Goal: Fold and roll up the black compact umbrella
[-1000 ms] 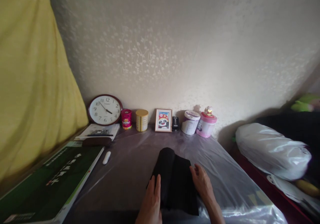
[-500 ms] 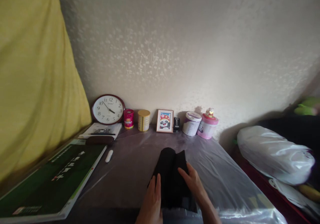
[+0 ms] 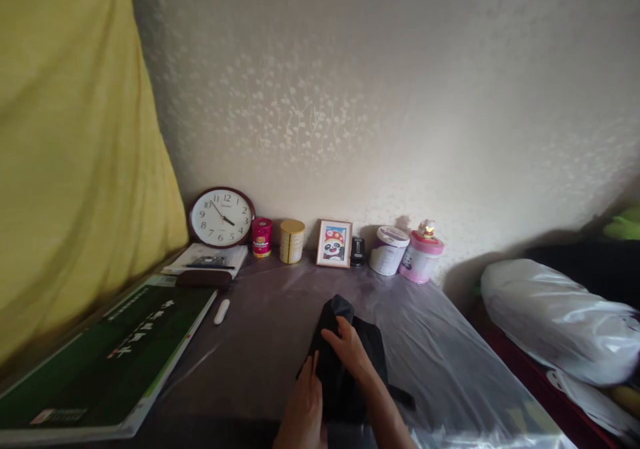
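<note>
A black folded fabric piece [image 3: 369,342] lies on the table near its front edge, with a narrow strap-like strip sticking out to the right. I cannot make out exactly what kind of article it is. My right hand [image 3: 349,347] reaches over it, thumb and fingers closed on its upper left part, where a greyer flap stands up. At the lower left edge, my left hand [image 3: 307,392] holds the fabric's side. Some of its fingers are hidden behind the black material.
Along the wall stand a clock [image 3: 223,217], a pink can [image 3: 261,237], a yellow-lidded can [image 3: 292,242], a framed panda picture [image 3: 335,243] and two tubs [image 3: 389,251]. A large green book [image 3: 115,355] and a white stick-like object [image 3: 221,311] lie left. White plastic bag [image 3: 555,319] sits right.
My right hand has moved from the fabric's right side to its upper left part and gripped it. The right portion now spreads wider, showing the strip. The view has shifted slightly.
</note>
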`<state>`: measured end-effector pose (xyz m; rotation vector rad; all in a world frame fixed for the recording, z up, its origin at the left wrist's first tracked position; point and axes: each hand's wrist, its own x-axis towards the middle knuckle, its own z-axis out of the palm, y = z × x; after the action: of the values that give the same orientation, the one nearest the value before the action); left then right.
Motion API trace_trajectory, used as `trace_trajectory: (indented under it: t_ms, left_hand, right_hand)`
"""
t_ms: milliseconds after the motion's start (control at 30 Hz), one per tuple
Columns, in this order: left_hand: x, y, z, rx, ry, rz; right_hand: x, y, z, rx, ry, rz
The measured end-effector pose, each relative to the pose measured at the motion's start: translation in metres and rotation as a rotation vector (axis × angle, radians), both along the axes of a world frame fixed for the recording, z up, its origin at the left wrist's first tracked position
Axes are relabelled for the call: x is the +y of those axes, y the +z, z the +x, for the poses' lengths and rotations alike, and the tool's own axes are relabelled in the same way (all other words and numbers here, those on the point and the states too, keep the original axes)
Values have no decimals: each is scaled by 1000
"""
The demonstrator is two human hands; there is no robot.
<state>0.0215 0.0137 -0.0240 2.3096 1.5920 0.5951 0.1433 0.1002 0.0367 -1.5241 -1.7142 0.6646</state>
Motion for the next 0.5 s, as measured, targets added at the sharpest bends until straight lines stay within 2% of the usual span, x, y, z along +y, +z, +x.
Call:
trace_trajectory:
  t_ms: [133, 267, 333, 400, 500]
  left_hand:
    - [1, -12, -12, -27, -45, 63]
    - [-5, -23, -29, -116, -36, 103]
    - [-9, -18, -35, -146, 27, 181]
    - [-11, -3, -37, -144, 83, 280]
    - [-10, 24, -31, -110, 30, 316]
  right_hand:
    - [-6, 8, -7, -56, 1, -103]
    - [-15, 21, -13, -7, 177, -129]
    - [-18, 25, -15, 8, 232, -123]
    - [-19, 28, -16, -18, 253, -103]
    - [-20, 30, -17, -78, 290, -93]
